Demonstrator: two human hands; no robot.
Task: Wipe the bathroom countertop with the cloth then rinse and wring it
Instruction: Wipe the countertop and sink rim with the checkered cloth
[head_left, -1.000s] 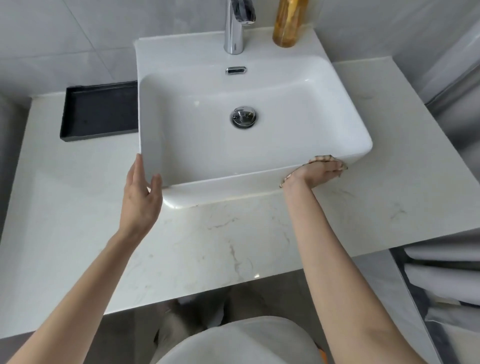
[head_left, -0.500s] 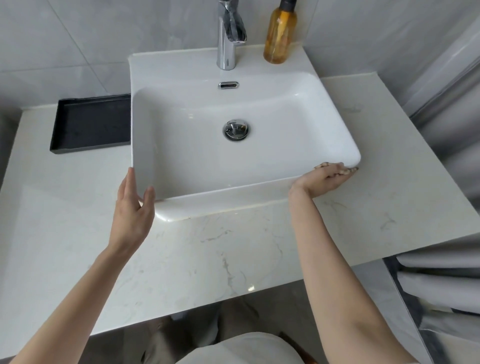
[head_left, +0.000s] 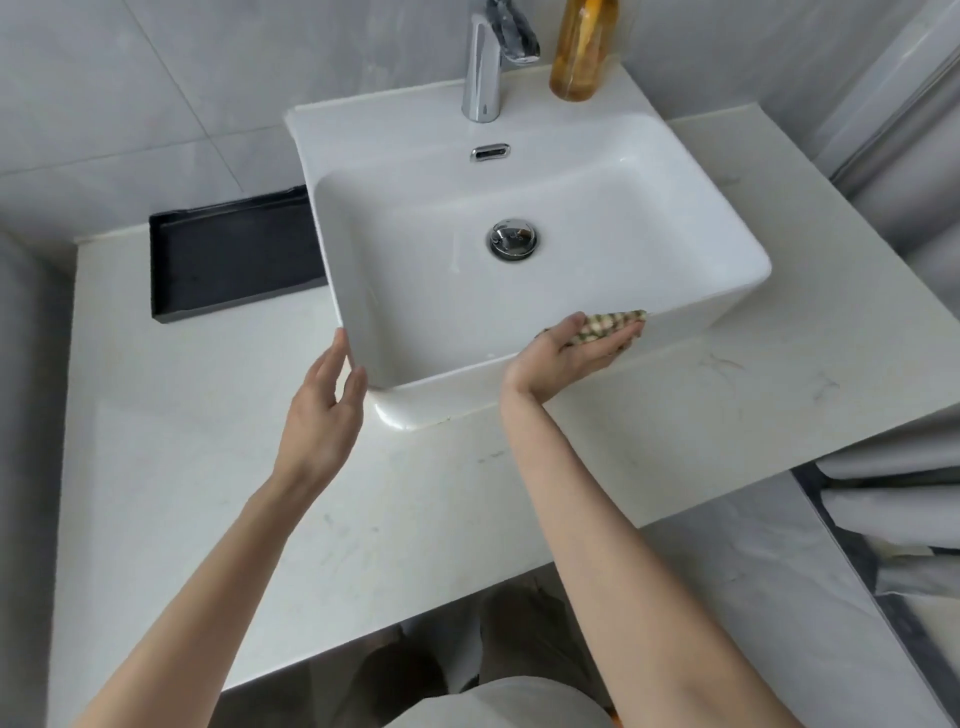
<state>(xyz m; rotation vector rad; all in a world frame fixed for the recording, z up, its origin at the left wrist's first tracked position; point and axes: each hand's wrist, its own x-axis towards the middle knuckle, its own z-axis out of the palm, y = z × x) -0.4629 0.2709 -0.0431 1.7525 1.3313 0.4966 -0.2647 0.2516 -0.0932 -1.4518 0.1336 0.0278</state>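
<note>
Against the sink (head_left: 727, 306) front, right hand (head_left: 571, 353) fingers (head_left: 618, 340) cup the cloth (head_left: 608, 323); left hand (head_left: 322, 415) spread empty

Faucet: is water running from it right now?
No. The faucet shows no stream, and nothing is falling into the sink basin below it.

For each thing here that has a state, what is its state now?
Faucet: off, no water running.
Sink: empty of water.
Drain: cannot tell whether open or shut.
Cloth: bunched in the right hand.
Left hand: open, at the sink's corner.
Tray: empty.
Bottle: upright.
</note>
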